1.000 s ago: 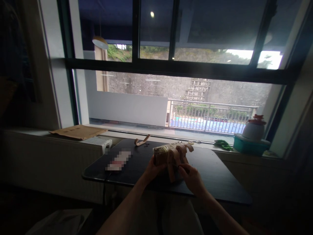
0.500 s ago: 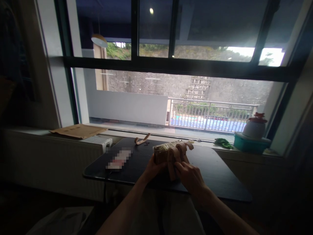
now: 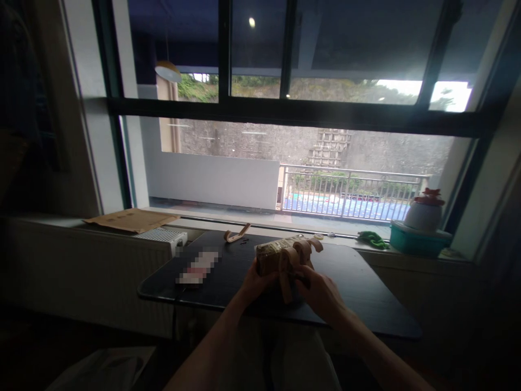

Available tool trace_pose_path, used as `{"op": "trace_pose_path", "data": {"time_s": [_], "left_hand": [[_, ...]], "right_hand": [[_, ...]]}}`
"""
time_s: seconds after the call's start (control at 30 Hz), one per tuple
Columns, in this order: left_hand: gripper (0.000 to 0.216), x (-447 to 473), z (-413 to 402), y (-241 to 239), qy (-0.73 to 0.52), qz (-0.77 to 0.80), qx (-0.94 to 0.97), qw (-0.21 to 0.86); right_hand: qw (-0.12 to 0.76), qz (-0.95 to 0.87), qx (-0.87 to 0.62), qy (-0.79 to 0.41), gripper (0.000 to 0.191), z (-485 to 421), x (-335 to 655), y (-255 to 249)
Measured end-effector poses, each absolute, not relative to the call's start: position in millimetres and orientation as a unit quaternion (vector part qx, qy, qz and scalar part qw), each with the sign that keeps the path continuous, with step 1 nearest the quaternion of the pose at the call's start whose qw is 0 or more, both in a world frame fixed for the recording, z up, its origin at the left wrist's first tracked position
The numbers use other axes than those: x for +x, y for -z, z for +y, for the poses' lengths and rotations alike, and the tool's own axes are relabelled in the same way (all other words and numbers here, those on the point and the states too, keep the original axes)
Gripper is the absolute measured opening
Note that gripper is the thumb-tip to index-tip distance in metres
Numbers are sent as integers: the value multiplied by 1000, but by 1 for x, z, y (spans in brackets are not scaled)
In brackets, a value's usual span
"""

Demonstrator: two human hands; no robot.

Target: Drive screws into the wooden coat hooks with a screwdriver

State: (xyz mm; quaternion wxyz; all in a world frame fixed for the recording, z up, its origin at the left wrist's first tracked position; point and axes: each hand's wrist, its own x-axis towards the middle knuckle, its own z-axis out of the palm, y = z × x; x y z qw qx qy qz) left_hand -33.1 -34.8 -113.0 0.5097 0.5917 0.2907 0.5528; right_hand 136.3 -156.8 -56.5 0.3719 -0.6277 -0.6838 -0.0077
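My left hand is wrapped round the near-left side of a brown box with clear shiny tape over its top. Several curved wooden hooks sit along the box's right side, their ends curling upward. At the lower part of these hooks, my right hand is closed, with a small dark thing at its fingertips that is too dim to name. Farther back on the table lies a loose wooden hook, and beside it are small dark screws.
The dark table stands below a wide window. A blurred-out flat item lies on its left part. Along the sill are a brown envelope, a green cloth and a teal box bearing a white bottle.
My right hand has shifted slightly, and its fingers have curled at the hooks, where a dark thing now shows. My left hand and the box stay nearly still.
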Motion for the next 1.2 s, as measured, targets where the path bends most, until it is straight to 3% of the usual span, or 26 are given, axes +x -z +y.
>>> {"op": "trace_pose_path", "data": {"time_s": [0.17,0.5,0.87,1.2], "left_hand": [[65,-33,-29,120,-548,285,592,518],[68,-33,-34,113,-541,271,596,528],[64,-34,-35,114,-543,278,591,528],[65,-33,-32,114,-545,273,592,527]], "right_hand": [[352,-713,-606,23,24,-162,127,56],[420,-643,-638,-53,25,-143,137,76],[345,-707,-617,-13,23,-163,129,57],[391,-638,-652,-126,25,-135,136,81]]}}
